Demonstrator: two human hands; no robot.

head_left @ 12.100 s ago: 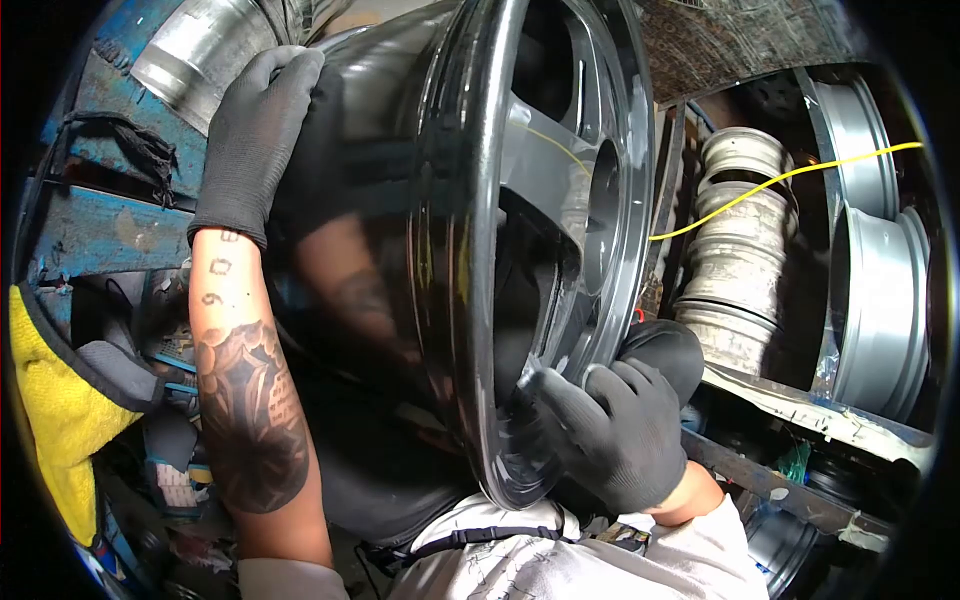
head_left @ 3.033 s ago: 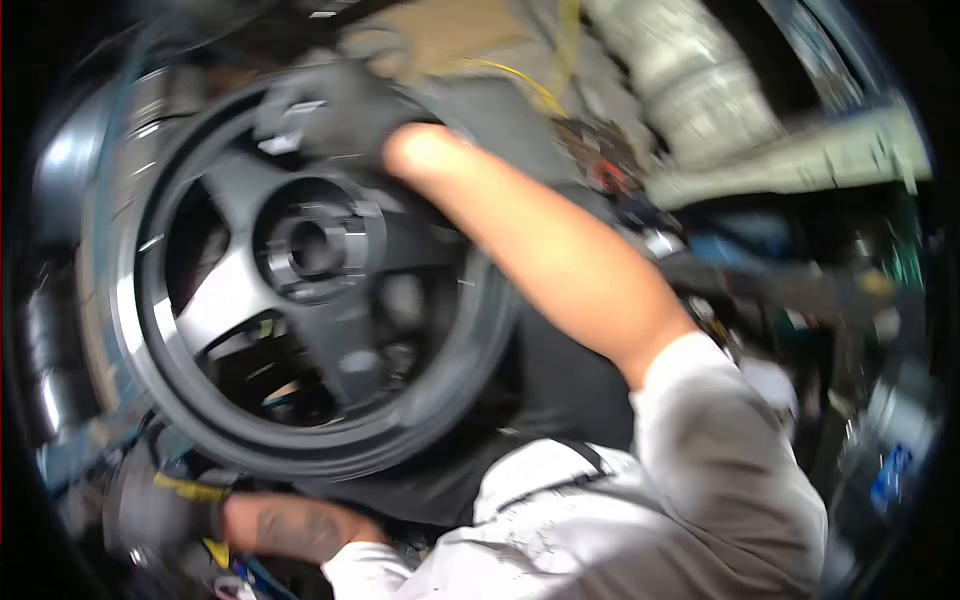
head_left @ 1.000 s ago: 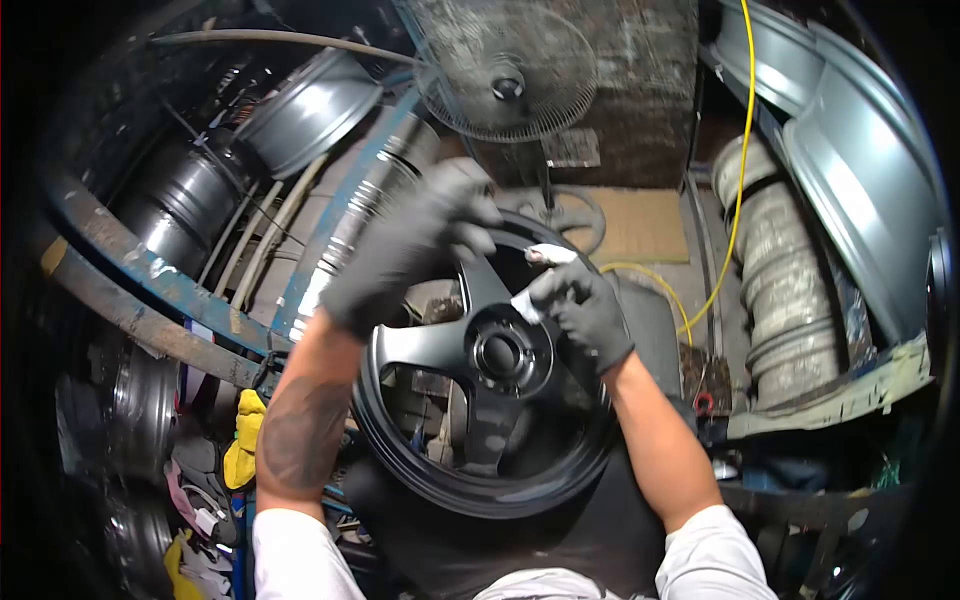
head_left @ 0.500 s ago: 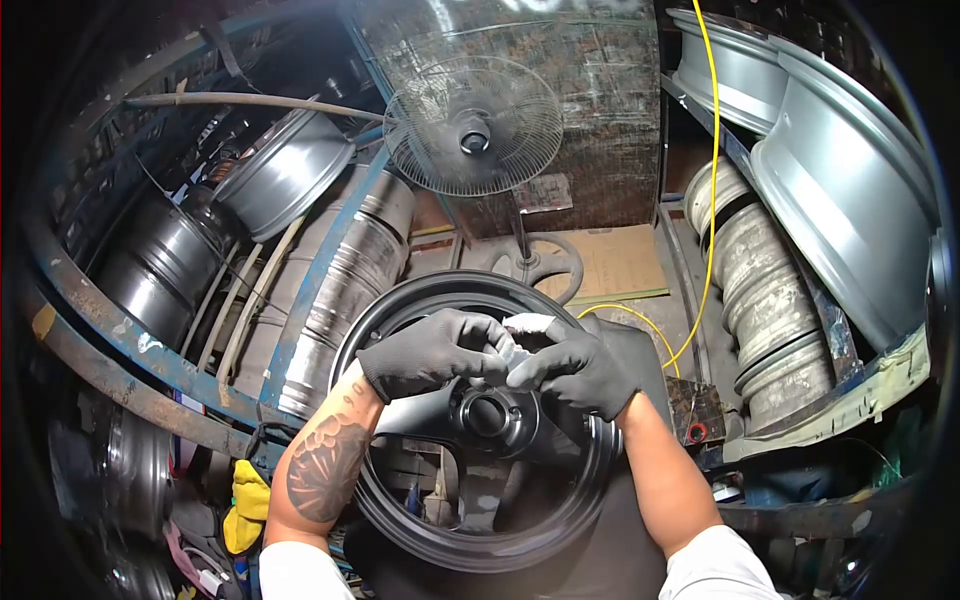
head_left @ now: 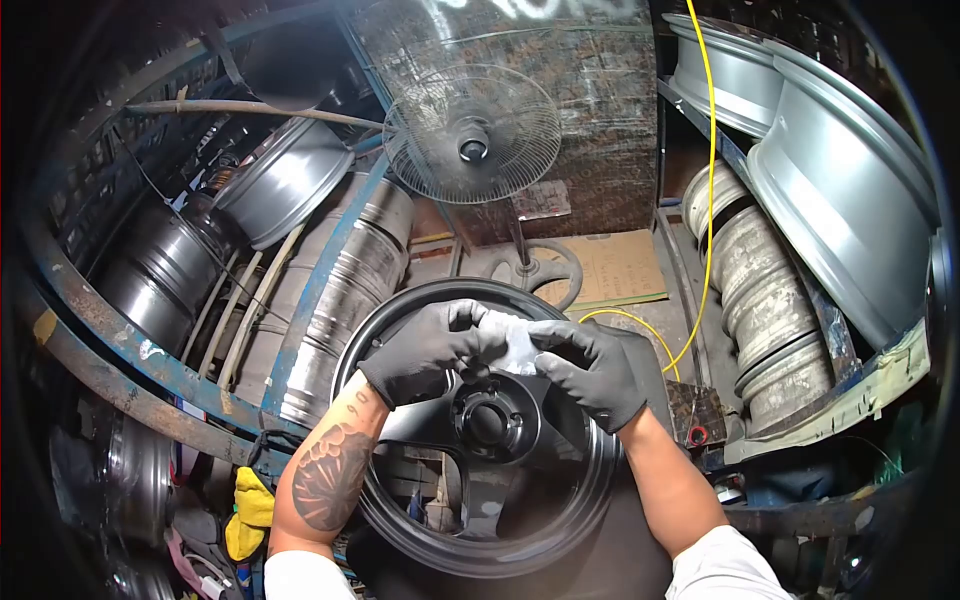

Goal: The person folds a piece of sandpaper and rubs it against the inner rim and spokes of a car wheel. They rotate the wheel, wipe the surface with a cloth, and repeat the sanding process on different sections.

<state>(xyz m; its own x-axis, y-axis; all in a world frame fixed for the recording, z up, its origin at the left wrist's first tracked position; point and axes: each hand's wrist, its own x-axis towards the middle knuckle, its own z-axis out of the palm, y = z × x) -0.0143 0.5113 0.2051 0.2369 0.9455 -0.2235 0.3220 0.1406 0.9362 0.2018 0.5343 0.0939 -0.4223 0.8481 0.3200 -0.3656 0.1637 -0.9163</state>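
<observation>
Between my two gloved hands is a small crumpled white cloth [head_left: 513, 343], held above the hub of a black wheel rim [head_left: 402, 518]. My left hand [head_left: 428, 350], in a dark grey glove, pinches the cloth's left side. On the opposite side my right hand [head_left: 598, 372], gloved alike, grips its right edge with thumb and fingers. The rim lies face up below both hands; its round hub [head_left: 490, 425] shows a hollow centre. My hands and forearms hide parts of the rim's upper half.
A caged fan [head_left: 472, 148] stands beyond the rim. Stacked metal rims [head_left: 355, 290] lie at left behind a blue metal frame [head_left: 180, 375]. Large silver rims [head_left: 840, 190] rest at right above worn rims [head_left: 765, 280]. A yellow cable [head_left: 712, 200] hangs at right, near cardboard [head_left: 620, 265].
The white cloth is spread wider and shows more between my hands. My hands have moved slightly apart, the right one a little rightward. The view has shifted slightly.
</observation>
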